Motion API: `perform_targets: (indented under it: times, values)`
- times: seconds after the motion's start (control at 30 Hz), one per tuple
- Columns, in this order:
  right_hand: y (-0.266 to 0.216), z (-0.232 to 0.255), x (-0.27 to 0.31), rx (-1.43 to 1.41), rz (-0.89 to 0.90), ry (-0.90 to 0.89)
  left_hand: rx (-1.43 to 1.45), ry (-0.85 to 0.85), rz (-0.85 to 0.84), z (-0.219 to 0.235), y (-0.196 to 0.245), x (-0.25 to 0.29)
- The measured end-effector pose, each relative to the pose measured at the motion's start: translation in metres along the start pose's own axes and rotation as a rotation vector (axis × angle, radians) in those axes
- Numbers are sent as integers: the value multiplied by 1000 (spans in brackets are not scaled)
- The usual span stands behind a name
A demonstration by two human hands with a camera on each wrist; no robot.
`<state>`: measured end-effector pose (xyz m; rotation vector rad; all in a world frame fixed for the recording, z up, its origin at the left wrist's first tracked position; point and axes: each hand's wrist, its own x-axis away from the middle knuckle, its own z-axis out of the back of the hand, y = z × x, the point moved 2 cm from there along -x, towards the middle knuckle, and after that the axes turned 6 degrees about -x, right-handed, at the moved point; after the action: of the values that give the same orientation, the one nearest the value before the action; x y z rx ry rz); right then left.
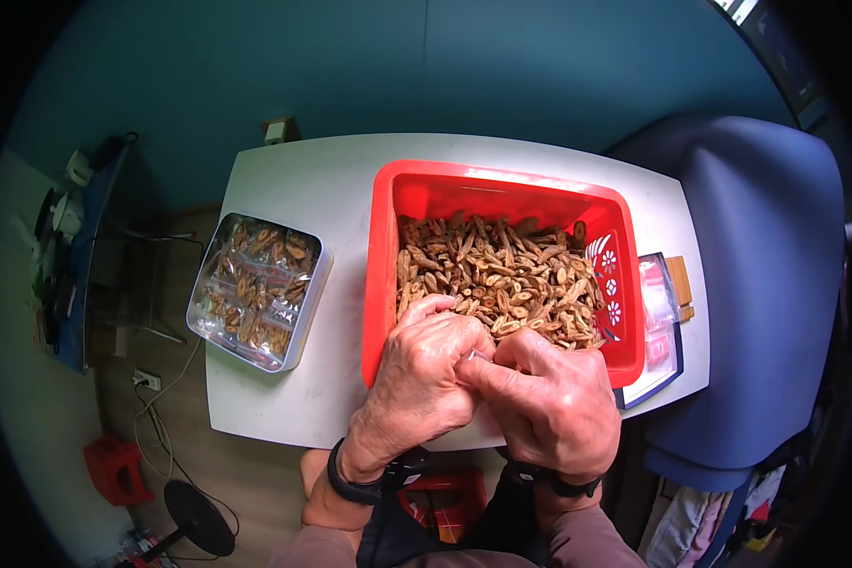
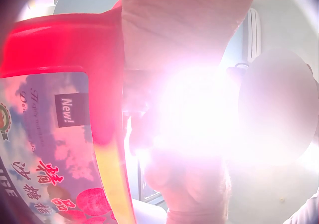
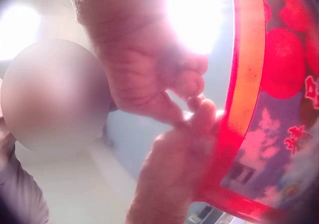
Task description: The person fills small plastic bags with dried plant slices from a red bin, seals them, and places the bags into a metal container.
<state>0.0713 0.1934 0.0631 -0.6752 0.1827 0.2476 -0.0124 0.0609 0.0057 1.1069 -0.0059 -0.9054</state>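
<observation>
Both hands meet over the near edge of a red plastic basket [image 1: 381, 275] holding many dried brown slices [image 1: 516, 284]. The left hand [image 1: 431, 367] and right hand [image 1: 560, 402] have curled fingers, their tips pinched together around a small shiny thing [image 1: 480, 356] too small to identify. Seen from below in the right wrist view, the right hand [image 3: 132, 59] touches the fingertips of the left hand [image 3: 172, 169]. Glare covers much of the left wrist view, where the left hand [image 2: 174, 24] is above and the basket's printed side [image 2: 45, 134] at left.
On the white table [image 1: 284, 407], a metal tin [image 1: 314, 303] of small clear bags with brown slices stands left of the basket. Clear packets with pink marks [image 1: 655, 293] lie at its right. A blue draped surface [image 1: 757, 284] borders the table's right side; a red stool [image 1: 116, 470] stands at lower left.
</observation>
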Motion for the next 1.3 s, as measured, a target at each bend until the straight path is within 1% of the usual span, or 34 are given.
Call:
perform_targets:
  times: [0.13,0.27,0.33,0.37,0.43,0.47,0.53,0.6,0.67,0.77,0.87,0.93,1.0,1.07,1.1,1.13,1.2,1.27,1.3]
  values:
    - [2,0,0,4,2,-22,-6,-14,-4,-1,-1,1]
    - [4,-1,0,-28,26,-2,1,-14,7,0,-2,2]
    - [5,0,1,-31,50,118,61,24,67,2,-2,2]
    - [6,-2,0,-31,50,119,61,25,66,4,0,3]
    - [5,0,1,-94,105,315,187,104,258,11,1,5]
    - [5,1,1,-93,105,316,187,104,257,15,2,5]
    - [6,3,2,-40,95,236,107,262,231,30,2,8]
    - [4,1,1,-2,69,206,166,356,273,44,3,11]
    - [4,-1,1,37,45,174,166,429,275,55,1,14]
    - [3,-5,1,84,46,144,112,471,282,65,-3,17]
    - [-2,-4,-1,123,50,121,182,518,304,72,-5,19]
    - [-5,2,-4,185,16,20,222,523,326,76,-4,21]
    - [-6,10,-12,257,-8,-81,280,513,388,79,-7,23]
    - [-14,19,-27,364,-47,-166,263,506,379,83,-5,23]
    - [-6,21,-33,345,16,-191,231,497,372,85,-5,24]
    - [1,22,-45,254,56,-277,237,494,372,86,-5,26]
    - [21,14,-59,176,151,-281,267,495,340,88,-7,27]
    - [20,9,-74,347,34,-434,264,489,340,92,-7,28]
    - [28,1,-80,361,46,-446,265,493,333,93,-8,29]
